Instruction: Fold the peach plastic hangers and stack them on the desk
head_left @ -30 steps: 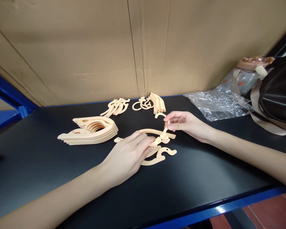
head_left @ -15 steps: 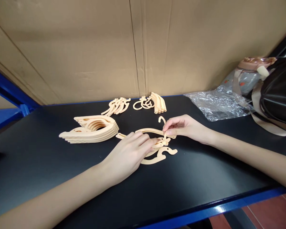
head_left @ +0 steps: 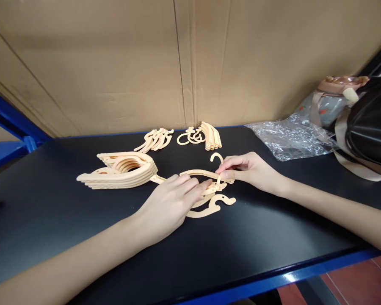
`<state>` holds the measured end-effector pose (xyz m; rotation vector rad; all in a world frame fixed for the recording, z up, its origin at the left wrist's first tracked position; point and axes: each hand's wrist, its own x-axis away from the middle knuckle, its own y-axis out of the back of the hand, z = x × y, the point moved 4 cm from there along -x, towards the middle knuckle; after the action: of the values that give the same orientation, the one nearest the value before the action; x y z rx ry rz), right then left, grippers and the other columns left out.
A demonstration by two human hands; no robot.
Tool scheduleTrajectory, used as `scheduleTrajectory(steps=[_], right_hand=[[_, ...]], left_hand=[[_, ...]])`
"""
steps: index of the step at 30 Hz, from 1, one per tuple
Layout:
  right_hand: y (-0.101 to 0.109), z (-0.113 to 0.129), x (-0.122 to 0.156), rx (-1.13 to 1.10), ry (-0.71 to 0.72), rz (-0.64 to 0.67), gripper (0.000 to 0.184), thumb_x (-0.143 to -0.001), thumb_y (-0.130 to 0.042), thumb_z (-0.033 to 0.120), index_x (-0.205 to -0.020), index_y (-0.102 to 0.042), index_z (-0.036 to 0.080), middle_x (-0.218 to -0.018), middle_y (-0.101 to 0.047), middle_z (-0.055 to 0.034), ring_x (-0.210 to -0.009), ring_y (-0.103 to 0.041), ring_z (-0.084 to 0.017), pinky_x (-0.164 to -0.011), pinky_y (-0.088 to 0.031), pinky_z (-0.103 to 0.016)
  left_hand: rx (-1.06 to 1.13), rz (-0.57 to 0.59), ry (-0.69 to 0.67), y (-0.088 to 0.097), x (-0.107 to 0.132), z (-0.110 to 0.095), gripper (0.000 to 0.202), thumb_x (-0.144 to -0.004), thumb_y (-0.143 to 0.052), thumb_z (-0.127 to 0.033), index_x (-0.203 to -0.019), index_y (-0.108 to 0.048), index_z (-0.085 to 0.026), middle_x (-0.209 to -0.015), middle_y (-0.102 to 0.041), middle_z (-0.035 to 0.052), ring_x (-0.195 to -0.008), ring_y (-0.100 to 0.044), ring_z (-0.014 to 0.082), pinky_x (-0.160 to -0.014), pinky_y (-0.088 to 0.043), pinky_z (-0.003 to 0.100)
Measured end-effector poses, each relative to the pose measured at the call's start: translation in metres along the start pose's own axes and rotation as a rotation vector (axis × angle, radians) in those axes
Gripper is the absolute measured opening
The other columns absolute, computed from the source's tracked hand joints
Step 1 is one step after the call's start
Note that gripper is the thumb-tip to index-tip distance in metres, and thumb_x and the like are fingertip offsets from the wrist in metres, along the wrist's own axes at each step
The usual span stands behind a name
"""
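Observation:
On the black table (head_left: 51, 228) my left hand (head_left: 169, 205) lies over a peach plastic hanger part (head_left: 198, 173), fingertips pressing on its joint. My right hand (head_left: 247, 169) pinches the small hook piece (head_left: 216, 157) at that same joint, thumb and forefinger closed on it. A second curved hanger arm (head_left: 211, 206) lies flat just in front of the joint, under my left fingertips.
A stack of several folded peach hangers (head_left: 120, 171) sits to the left. Two small piles of hooks and arms (head_left: 155, 140) (head_left: 206, 136) lie at the back by the cardboard wall (head_left: 178, 63). A crumpled clear bag (head_left: 288, 135), a bottle (head_left: 333, 99) and a dark bag (head_left: 371, 123) are at right.
My right hand has brought the hook down toward the joint and pressed closer to my left hand. The left hand has barely shifted.

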<state>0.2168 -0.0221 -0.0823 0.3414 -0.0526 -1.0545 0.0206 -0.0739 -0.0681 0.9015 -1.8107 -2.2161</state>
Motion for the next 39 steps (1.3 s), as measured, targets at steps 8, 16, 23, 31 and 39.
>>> scheduleTrajectory(steps=[8,16,23,31,39], right_hand=[[-0.002,0.001,0.003,0.063,-0.001,-0.037,0.023,-0.079,-0.072,0.041,-0.09,-0.075,0.021,-0.085,-0.069,-0.002,-0.078,-0.065,-0.017,-0.074,-0.052,-0.031],[-0.003,0.003,0.006,0.144,0.014,-0.074,0.024,-0.081,-0.068,0.044,-0.09,-0.075,0.023,-0.089,-0.07,-0.0029,-0.079,-0.063,-0.018,-0.073,-0.051,-0.032],[-0.003,0.007,0.007,0.184,0.044,-0.087,0.022,-0.083,-0.067,0.042,-0.091,-0.074,0.023,-0.089,-0.069,-0.0025,-0.079,-0.062,-0.017,-0.073,-0.049,-0.031],[-0.002,0.011,0.008,0.242,0.078,-0.128,0.019,-0.083,-0.067,0.041,-0.089,-0.075,0.025,-0.09,-0.069,-0.0019,-0.082,-0.062,-0.019,-0.073,-0.048,-0.032],[-0.003,0.015,0.008,0.275,0.095,-0.115,0.018,-0.086,-0.065,0.039,-0.089,-0.074,0.023,-0.086,-0.068,-0.0011,-0.076,-0.062,-0.016,-0.071,-0.048,-0.031]], left_hand=[[-0.07,0.065,-0.025,0.0,-0.001,-0.003,0.056,-0.08,-0.031,0.007,-0.132,-0.046,-0.01,-0.08,-0.061,0.0037,-0.079,-0.057,0.0196,-0.071,-0.045,0.031],[-0.093,0.09,-0.034,0.0,-0.002,-0.004,0.056,-0.081,-0.03,0.006,-0.133,-0.045,-0.009,-0.079,-0.06,0.0042,-0.081,-0.058,0.0207,-0.07,-0.045,0.032],[-0.1,0.043,-0.057,0.001,-0.002,-0.004,0.052,-0.081,-0.031,0.007,-0.129,-0.048,-0.007,-0.078,-0.06,0.0034,-0.074,-0.057,0.0196,-0.063,-0.041,0.03],[-0.129,0.036,-0.036,0.001,-0.003,-0.006,0.054,-0.079,-0.031,0.008,-0.128,-0.049,-0.008,-0.082,-0.064,0.0046,-0.077,-0.059,0.0191,-0.064,-0.042,0.03],[-0.153,0.05,-0.031,0.001,-0.004,-0.007,0.055,-0.075,-0.034,0.008,-0.125,-0.053,-0.007,-0.08,-0.064,0.004,-0.074,-0.058,0.019,-0.062,-0.04,0.029]])
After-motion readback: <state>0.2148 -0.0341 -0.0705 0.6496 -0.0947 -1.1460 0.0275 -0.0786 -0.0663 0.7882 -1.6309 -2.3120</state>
